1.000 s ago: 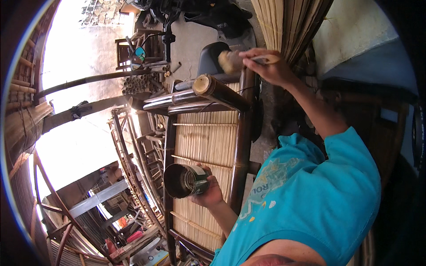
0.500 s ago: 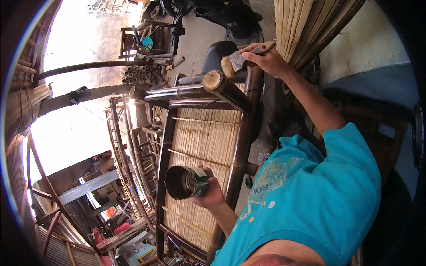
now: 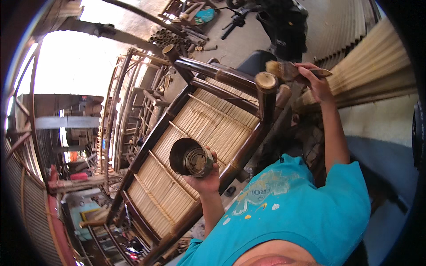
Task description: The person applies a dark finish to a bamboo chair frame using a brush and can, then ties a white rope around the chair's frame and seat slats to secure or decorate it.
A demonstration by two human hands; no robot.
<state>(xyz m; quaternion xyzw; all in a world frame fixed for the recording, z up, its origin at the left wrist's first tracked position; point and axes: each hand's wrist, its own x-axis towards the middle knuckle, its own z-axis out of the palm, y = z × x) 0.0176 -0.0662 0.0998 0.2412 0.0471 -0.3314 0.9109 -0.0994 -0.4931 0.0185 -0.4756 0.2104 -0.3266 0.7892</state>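
Observation:
My left hand (image 3: pixel 207 181) is wrapped round a dark, open-topped tin can (image 3: pixel 181 153), tilted so that its mouth shows. The can is over the pale slatted panel (image 3: pixel 215 116) of a bamboo piece of furniture with a dark glossy frame (image 3: pixel 237 165). Farther right, my right hand (image 3: pixel 318 85) grips the handle of a wide paintbrush (image 3: pixel 288 71) with pale bristles. Those bristles point left, just beyond the cut end of a thick bamboo post (image 3: pixel 266 81) at the frame's corner. Whether they touch the frame I cannot tell.
A black motorcycle (image 3: pixel 282 33) stands at the back. Bundled long bamboo slats (image 3: pixel 372 66) lean at the right by the wall. Cut bamboo tubes (image 3: pixel 165 39) are stacked at the far left. Bamboo frames (image 3: pixel 116 111) stand left of the furniture.
The view has turned, so the furniture now lies more slanted. My right hand and the brush appear farther right and slightly lower; the can stays in my left hand, tilted a little differently.

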